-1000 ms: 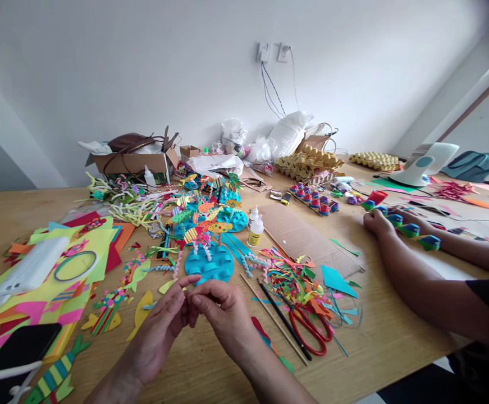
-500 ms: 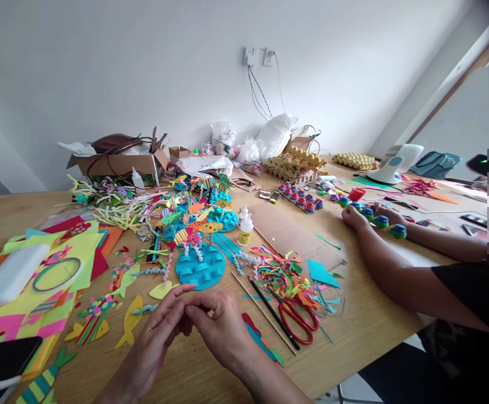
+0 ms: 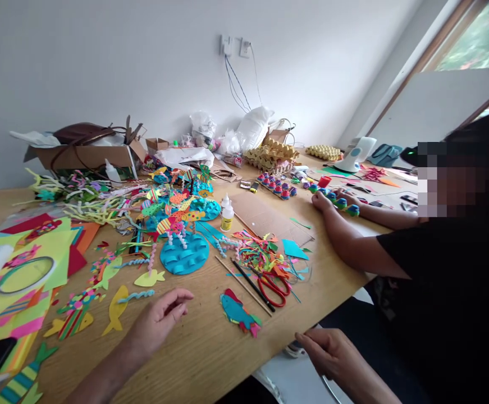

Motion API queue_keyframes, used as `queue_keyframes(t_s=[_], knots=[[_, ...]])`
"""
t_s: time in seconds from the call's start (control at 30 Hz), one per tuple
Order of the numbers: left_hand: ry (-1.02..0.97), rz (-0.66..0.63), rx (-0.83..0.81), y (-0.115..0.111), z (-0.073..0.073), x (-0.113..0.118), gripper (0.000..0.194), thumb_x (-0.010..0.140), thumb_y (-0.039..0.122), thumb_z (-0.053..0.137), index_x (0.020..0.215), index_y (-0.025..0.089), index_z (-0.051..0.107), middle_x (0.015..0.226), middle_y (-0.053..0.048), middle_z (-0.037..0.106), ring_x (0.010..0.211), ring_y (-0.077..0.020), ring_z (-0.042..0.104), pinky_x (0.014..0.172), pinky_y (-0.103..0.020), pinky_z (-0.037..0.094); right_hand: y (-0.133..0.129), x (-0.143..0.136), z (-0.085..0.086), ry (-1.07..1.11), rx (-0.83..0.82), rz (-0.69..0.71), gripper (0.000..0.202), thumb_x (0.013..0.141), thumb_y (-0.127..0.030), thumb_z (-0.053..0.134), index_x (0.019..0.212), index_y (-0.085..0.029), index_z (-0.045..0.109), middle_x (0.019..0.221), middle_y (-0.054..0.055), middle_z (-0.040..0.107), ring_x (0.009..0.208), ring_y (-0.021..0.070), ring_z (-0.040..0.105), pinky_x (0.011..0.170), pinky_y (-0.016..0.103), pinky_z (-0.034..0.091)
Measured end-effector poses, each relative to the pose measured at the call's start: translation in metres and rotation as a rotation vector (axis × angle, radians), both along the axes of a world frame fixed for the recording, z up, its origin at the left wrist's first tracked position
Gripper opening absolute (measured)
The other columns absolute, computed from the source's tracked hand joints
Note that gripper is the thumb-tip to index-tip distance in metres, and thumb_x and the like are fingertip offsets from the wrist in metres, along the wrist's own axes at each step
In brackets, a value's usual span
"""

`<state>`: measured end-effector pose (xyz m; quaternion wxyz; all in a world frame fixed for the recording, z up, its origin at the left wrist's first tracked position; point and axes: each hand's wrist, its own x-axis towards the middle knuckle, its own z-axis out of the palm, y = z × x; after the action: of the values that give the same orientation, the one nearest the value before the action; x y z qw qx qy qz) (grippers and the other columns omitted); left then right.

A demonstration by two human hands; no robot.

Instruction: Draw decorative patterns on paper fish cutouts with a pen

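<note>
My left hand (image 3: 166,314) hovers over the front of the table, its thumb and fingers loosely curled and apart, with nothing visible in it. Beside it lies a yellow paper fish (image 3: 117,314) with a curled blue strip (image 3: 138,295) on it. My right hand (image 3: 330,353) is past the table's front edge, thumb and fingers pressed together; whatever they may hold is too small to make out. Between both hands lies a stack of paper fish (image 3: 236,310), a blue one on top. Behind it are a black pencil (image 3: 252,285), a thin wooden stick (image 3: 242,283) and red-handled scissors (image 3: 275,289).
A blue round base (image 3: 184,258) with paper fish stands mid-table, near glue bottles (image 3: 227,217) and colourful paper scraps (image 3: 256,252). Coloured paper sheets (image 3: 61,252) and a tape ring (image 3: 25,275) lie at left. A co-worker's arms (image 3: 339,241) rest at right, near painted egg-carton pieces.
My hands, together before, have parted: the right has moved right, beyond the table edge, while the left stays over the table. The view has turned right, and the fish stack is uncovered.
</note>
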<state>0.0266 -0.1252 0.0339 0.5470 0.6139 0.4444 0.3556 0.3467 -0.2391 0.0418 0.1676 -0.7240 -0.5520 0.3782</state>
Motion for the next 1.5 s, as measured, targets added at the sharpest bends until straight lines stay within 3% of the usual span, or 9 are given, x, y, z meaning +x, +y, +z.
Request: queue_keyframes(t_s=[0.13,0.23,0.33,0.43,0.53,0.73,0.93,1.13,1.5], knots=[[0.303,-0.236,0.336,0.003,-0.009,0.024,0.024,0.077,0.019,0.054,0.093,0.025,0.069,0.094,-0.006,0.067,0.093,-0.0244,0.059,0.085,-0.036,0.043,-0.045,0.03,-0.052,-0.254,-0.133,-0.014,0.017,0.065,-0.011,0.054,0.071,-0.024,0.064,0.074,0.001,0.069,0.069,0.0163,0.063,0.059,0.022,0.043],[0.36,-0.363,0.421,0.009,-0.014,0.047,0.041,0.073,0.013,0.053,0.111,0.026,0.063,0.117,-0.006,0.061,0.112,-0.0257,0.05,0.099,-0.041,0.035,-0.061,0.034,-0.07,-0.479,-0.278,-0.043,0.035,0.057,0.001,0.052,0.073,-0.026,0.068,0.082,0.003,0.071,0.075,0.0196,0.068,0.064,0.026,0.047],[0.43,-0.479,0.488,0.019,-0.019,0.068,0.044,0.072,0.014,0.059,0.115,0.025,0.06,0.124,-0.006,0.057,0.119,-0.0267,0.044,0.103,-0.042,0.031,-0.059,0.032,-0.059,-0.625,-0.313,0.04,0.022,0.073,-0.01,0.049,0.07,-0.021,0.068,0.085,0.011,0.071,0.079,0.027,0.068,0.063,0.032,0.047],[0.501,-0.558,0.536,0.024,-0.021,0.08,0.045,0.07,0.017,0.066,0.114,0.025,0.06,0.124,-0.008,0.056,0.12,-0.0296,0.042,0.101,-0.045,0.031,-0.047,0.026,-0.028,-0.558,-0.23,0.097,0.045,0.072,-0.001,0.044,0.099,-0.029,0.066,0.104,0.005,0.069,0.093,0.0232,0.066,0.073,0.031,0.046],[0.566,-0.591,0.568,0.023,-0.019,0.084,0.04,0.073,0.016,0.066,0.112,0.025,0.06,0.119,-0.008,0.059,0.115,-0.0292,0.046,0.098,-0.045,0.033,-0.031,0.009,0.003,-0.564,-0.128,0.058,0.032,0.079,-0.011,0.048,0.102,-0.026,0.064,0.107,0.007,0.067,0.097,0.0263,0.064,0.075,0.034,0.047],[0.66,-0.549,0.588,0.014,-0.018,0.08,0.036,0.075,0.011,0.063,0.11,0.02,0.058,0.112,-0.01,0.059,0.107,-0.0294,0.049,0.092,-0.044,0.036,0.021,-0.051,0.025,-0.376,0.232,0.243,0.032,0.084,-0.022,0.054,0.115,-0.017,0.059,0.119,0.011,0.06,0.111,0.0227,0.056,0.093,0.03,0.041],[0.666,-0.513,0.539,0.01,-0.019,0.08,0.032,0.076,0.007,0.057,0.105,0.02,0.058,0.103,-0.008,0.059,0.099,-0.0271,0.052,0.087,-0.039,0.04,0.069,-0.086,0.013,-0.53,0.128,0.343,0.021,0.078,-0.014,0.057,0.097,-0.015,0.065,0.102,0.011,0.067,0.098,0.0246,0.06,0.08,0.029,0.043],[0.571,-0.492,0.415,0.009,-0.014,0.075,0.038,0.072,0.002,0.053,0.105,0.02,0.061,0.104,-0.005,0.06,0.097,-0.0203,0.057,0.086,-0.029,0.043,0.078,-0.084,0.005,-0.428,0.115,0.381,0.015,0.076,-0.012,0.055,0.087,-0.015,0.064,0.093,0.008,0.067,0.089,0.0198,0.059,0.07,0.025,0.036],[0.478,-0.088,0.2,0.025,-0.02,-0.001,0.047,0.064,0.01,0.051,0.109,0.02,0.058,0.105,-0.004,0.065,0.096,-0.0196,0.06,0.085,-0.03,0.045,0.131,-0.125,0.001,0.035,0.154,0.521,0.031,0.068,-0.016,0.065,0.098,-0.02,0.062,0.079,-0.002,0.062,0.069,0.0124,0.054,0.055,0.019,0.031]])
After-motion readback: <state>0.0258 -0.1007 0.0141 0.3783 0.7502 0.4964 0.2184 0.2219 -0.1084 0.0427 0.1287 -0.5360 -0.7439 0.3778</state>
